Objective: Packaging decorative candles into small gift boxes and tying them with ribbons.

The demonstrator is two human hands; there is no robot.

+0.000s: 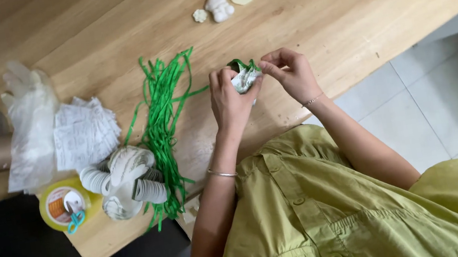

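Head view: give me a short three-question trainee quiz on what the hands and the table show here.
1. True or false: both hands pinch the small white packet with a green ribbon at its top.
2. What lies straight to the left of the left hand: A) the bundle of green ribbons, B) a pair of scissors, C) a blue cloth?
3. Fill in: the three small pale figures sit near the table's ____ edge, beyond the hands.

Key: 1 true; 2 A; 3 far.
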